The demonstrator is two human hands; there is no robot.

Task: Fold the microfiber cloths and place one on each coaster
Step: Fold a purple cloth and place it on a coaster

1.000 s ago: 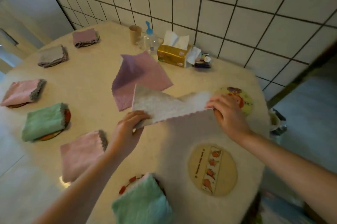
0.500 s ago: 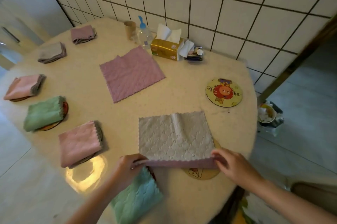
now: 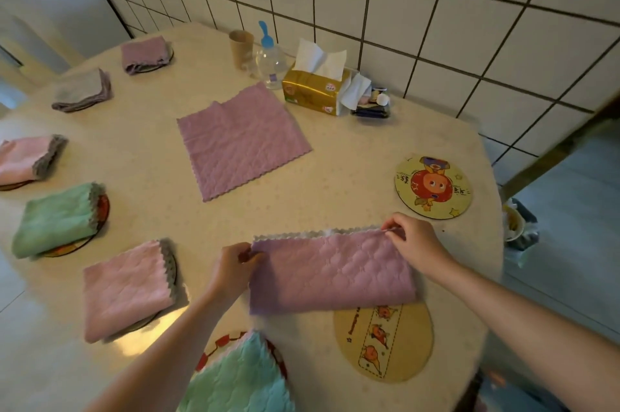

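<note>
Purple cloth (image 3: pixel 330 272) now folded in half, left hand (image 3: pixel 231 269) and right hand (image 3: pixel 416 245) each pinching a far corner.

Both bare forearms reach forward from the lower edge, the left hand (image 3: pixel 231 265) with fingers curled in a pinch at its thumb side, the right hand (image 3: pixel 414 243) farther forward, palm down, its fingertips (image 3: pixel 392 233) pinched together.
</note>
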